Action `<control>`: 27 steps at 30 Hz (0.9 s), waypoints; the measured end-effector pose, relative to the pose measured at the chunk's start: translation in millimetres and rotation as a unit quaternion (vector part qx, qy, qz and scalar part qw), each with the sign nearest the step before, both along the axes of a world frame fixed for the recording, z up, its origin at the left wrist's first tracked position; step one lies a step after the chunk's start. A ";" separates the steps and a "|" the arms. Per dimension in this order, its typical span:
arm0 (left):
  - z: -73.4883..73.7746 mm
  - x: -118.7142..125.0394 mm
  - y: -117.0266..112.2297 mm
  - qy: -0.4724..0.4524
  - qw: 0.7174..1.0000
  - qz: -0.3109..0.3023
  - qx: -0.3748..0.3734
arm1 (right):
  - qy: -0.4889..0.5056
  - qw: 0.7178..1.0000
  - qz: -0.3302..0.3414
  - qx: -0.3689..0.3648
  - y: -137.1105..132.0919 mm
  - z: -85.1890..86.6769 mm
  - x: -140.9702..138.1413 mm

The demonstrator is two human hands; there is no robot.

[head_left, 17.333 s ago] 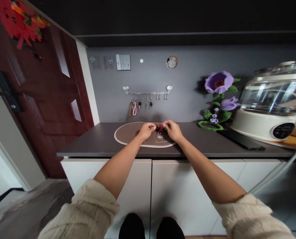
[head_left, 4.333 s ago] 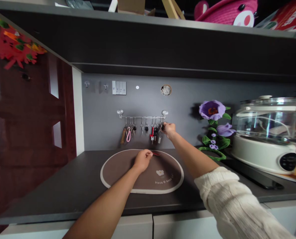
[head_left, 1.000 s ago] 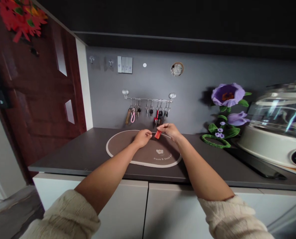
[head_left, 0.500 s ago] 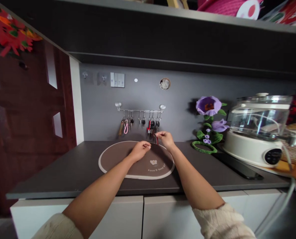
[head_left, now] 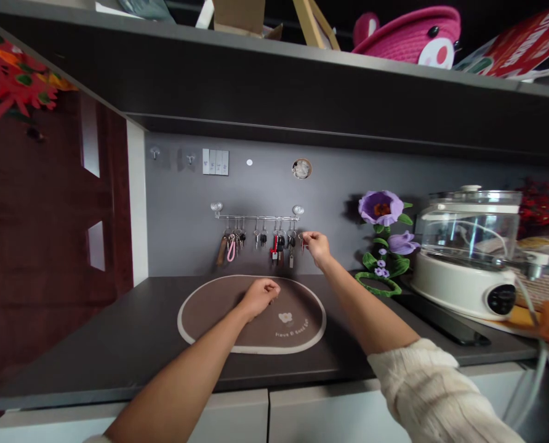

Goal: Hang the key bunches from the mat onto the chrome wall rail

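Note:
My right hand (head_left: pixel 317 247) is raised at the right end of the hook rail (head_left: pixel 258 218). Its fingers pinch a key ring (head_left: pixel 301 239) with a small red piece hanging from it. Just left of it, several bunches of keys (head_left: pixel 280 241) dangle from the rail's hooks, one with a red tag and one with a pink loop strap (head_left: pixel 231 249). My left hand (head_left: pixel 260 297) is closed over the brown oval mat (head_left: pixel 210 315), fingers curled together; whatever is inside them, if anything, is hidden.
Purple felt flowers (head_left: pixel 381 209) on a green base stand to the right. Beside them are a black phone-like slab (head_left: pixel 445 320) and a white appliance with a clear tank (head_left: pixel 461 283). A dark shelf (head_left: pixel 274 86) overhangs the counter, with a pink basket (head_left: pixel 408 37) on it.
My right hand has risen and moved right with the key ring, from below the rail to its right end. My left hand has hardly moved over the mat. The view has tilted upward.

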State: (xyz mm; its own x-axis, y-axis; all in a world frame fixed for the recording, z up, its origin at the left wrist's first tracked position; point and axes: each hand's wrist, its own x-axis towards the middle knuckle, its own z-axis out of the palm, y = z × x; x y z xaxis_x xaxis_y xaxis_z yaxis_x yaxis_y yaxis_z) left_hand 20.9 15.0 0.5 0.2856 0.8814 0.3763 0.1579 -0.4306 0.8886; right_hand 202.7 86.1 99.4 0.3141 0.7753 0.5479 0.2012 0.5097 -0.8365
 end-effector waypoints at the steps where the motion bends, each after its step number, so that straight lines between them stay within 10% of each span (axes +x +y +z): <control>1: 0.3 0.1 -0.3 -0.004 1.000 -0.001 -0.002 | -0.003 1.000 -0.008 0.002 4.1 3.0 0.5; 27: 4.0 -0.7 -2.0 -0.034 0.999 0.019 -0.036 | -0.078 0.987 -0.134 -0.033 42.9 3.0 -4.0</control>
State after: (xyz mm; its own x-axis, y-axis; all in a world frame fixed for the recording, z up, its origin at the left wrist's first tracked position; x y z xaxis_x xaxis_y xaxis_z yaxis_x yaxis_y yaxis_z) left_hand 20.2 13.0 4.4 0.2267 0.9169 0.3285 0.1113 -0.3595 0.9265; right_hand 198.6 129.0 102.4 0.4282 0.7114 0.5572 0.4505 0.3665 -0.8141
